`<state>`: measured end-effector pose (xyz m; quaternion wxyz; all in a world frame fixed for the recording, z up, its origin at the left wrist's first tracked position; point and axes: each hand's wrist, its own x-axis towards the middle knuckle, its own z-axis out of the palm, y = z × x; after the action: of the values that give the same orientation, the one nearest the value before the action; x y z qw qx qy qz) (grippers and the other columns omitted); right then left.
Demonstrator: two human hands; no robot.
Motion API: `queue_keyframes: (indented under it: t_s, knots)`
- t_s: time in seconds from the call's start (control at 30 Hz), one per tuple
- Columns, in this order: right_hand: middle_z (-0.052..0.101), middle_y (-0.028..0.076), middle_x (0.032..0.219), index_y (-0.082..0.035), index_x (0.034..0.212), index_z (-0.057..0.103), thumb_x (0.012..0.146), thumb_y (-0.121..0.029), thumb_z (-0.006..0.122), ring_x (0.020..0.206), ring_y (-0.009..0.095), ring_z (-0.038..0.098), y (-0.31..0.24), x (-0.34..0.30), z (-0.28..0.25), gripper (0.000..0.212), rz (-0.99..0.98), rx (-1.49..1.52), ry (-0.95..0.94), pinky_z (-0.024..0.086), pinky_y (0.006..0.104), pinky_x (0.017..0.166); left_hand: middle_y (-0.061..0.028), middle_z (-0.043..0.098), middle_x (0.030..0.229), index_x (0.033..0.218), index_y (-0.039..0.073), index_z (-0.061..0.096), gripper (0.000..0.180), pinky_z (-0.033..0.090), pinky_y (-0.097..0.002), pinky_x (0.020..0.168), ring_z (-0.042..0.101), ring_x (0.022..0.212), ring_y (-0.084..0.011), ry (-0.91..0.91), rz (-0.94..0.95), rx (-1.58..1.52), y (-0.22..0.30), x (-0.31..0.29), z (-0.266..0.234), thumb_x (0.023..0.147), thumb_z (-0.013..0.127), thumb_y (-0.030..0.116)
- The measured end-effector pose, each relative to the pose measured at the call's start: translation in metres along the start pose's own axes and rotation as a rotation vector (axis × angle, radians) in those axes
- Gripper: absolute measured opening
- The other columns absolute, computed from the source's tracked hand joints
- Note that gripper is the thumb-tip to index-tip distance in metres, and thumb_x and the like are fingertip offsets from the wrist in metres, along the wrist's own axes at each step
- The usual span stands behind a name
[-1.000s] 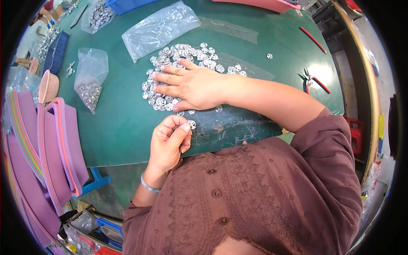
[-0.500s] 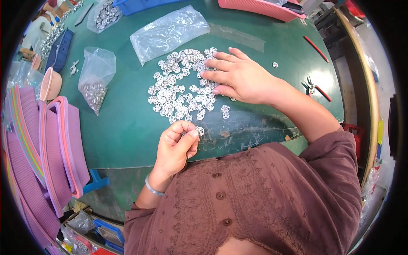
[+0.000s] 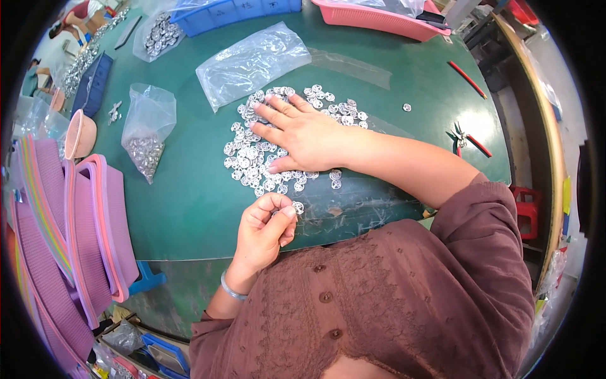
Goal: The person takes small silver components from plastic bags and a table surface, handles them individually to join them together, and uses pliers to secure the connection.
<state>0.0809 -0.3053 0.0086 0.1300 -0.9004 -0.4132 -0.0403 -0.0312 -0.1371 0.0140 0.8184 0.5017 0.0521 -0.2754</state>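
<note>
Many small round silver metal charms (image 3: 252, 153) with openwork lie spread in a pile on the green table (image 3: 189, 221). My right hand (image 3: 303, 138) rests palm down over the middle of the pile, fingers spread, hiding the charms beneath it. Near the table's front edge my left hand (image 3: 265, 227) is closed, with one silver charm (image 3: 298, 207) pinched between thumb and forefinger. Whether more charms sit inside its curled fingers is hidden. A few charms (image 3: 347, 112) lie to the right of the pile, beyond my right forearm.
An empty-looking clear plastic bag (image 3: 254, 66) lies behind the pile. To the left stands a bag of small metal parts (image 3: 144, 151). Red-handled pliers (image 3: 464, 138) and a red pencil (image 3: 468, 80) lie right. Blue (image 3: 233, 14) and pink (image 3: 379, 22) trays stand at the back; purple baskets (image 3: 101, 221) crowd the left.
My right hand has slid left across the pile, and charms now show to the right of it. My left hand still pinches its charm. The whole view has shifted slightly.
</note>
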Motion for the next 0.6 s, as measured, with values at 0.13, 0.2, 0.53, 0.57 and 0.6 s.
queue_keyframes:
  t_s: [0.13,0.2,0.53,0.57,0.6]
  knots:
    - [0.021,0.016,0.140,-0.008,0.131,0.033,0.079,-0.048,0.051,0.130,0.034,0.017,-0.009,0.012,-0.008,0.068,-0.002,0.030,-0.107,0.014,0.0489,0.104,-0.0035,0.052,0.065,0.084,0.003,0.050,0.002,0.033,-0.0184,0.041,0.043,0.049,-0.0066,0.018,-0.017,0.001,0.001,-0.001,0.001,0.085,0.051,0.004]
    - [0.021,0.015,0.140,-0.009,0.131,0.033,0.079,-0.049,0.051,0.131,0.033,0.016,-0.009,0.017,-0.001,0.068,-0.003,0.014,-0.132,0.014,0.0491,0.104,-0.0039,0.052,0.065,0.085,0.003,0.050,0.001,0.033,-0.0185,0.041,0.043,0.049,-0.0068,0.000,-0.015,0.009,0.001,0.000,0.000,0.085,0.050,0.004]
    - [0.021,0.014,0.140,-0.012,0.132,0.033,0.077,-0.046,0.054,0.130,0.033,0.018,-0.011,-0.020,-0.014,0.067,-0.090,0.098,-0.135,0.017,0.0483,0.104,-0.0026,0.050,0.064,0.084,0.003,0.050,0.002,0.032,-0.0180,0.042,0.042,0.049,-0.0061,0.015,-0.005,0.012,-0.001,-0.001,0.001,0.086,0.049,0.004]
    - [0.021,0.015,0.140,-0.011,0.132,0.032,0.077,-0.045,0.054,0.130,0.034,0.018,-0.008,-0.026,-0.013,0.069,-0.061,0.076,-0.136,0.017,0.0483,0.103,-0.0011,0.050,0.064,0.084,0.004,0.050,0.003,0.032,-0.0174,0.042,0.041,0.048,-0.0052,0.023,-0.003,0.009,-0.001,0.000,0.002,0.086,0.050,0.006]
    - [0.022,0.015,0.140,-0.009,0.132,0.031,0.077,-0.045,0.055,0.130,0.034,0.018,-0.006,-0.032,-0.014,0.070,-0.032,0.053,-0.136,0.017,0.0484,0.103,-0.0011,0.050,0.064,0.084,0.004,0.050,0.003,0.032,-0.0174,0.042,0.041,0.048,-0.0052,0.020,-0.003,0.010,-0.001,0.001,0.002,0.086,0.050,0.006]
